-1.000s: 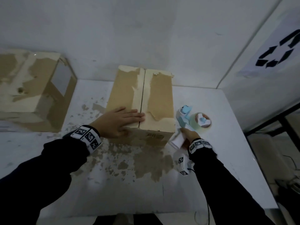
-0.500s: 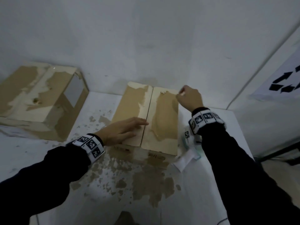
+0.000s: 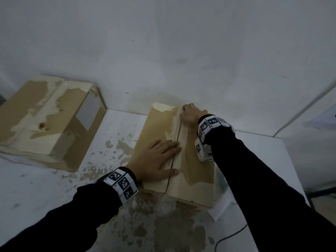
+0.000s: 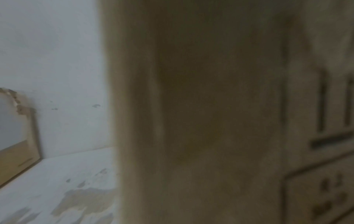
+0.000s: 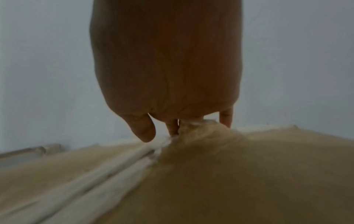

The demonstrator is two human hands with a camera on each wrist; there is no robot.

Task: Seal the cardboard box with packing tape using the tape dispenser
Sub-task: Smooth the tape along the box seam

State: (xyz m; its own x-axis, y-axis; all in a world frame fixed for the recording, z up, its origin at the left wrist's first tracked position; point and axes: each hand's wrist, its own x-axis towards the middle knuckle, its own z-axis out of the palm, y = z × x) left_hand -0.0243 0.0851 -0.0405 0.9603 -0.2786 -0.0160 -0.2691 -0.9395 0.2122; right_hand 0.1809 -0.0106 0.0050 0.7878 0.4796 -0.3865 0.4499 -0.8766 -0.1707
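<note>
The cardboard box [image 3: 196, 160] stands on the white table, its two top flaps meeting at a dark seam [image 3: 174, 151]. My left hand [image 3: 156, 160] lies flat on the left flap, fingertips at the seam. My right hand [image 3: 190, 115] reaches to the far end of the seam, its fingers curled down over the box's far edge. The right wrist view shows this hand [image 5: 166, 68] bent over the edge of the box [image 5: 229, 174], thumb hanging free. My right forearm hides the tape dispenser; only a pale teal sliver [image 3: 222, 180] shows beside the box. The box side [image 4: 210, 106] fills the left wrist view.
A second, larger cardboard box [image 3: 49, 120] sits at the back left against the wall. The table [image 3: 45, 188] is stained with brown patches. A white paper sheet [image 3: 222, 206] lies at the box's near right corner, and a dark cable [image 3: 231, 235] runs near the front edge.
My right hand left the tape dispenser on the table, rose to the box's far right corner, then slid left to the far end of the seam. The left hand stayed flat on the flap.
</note>
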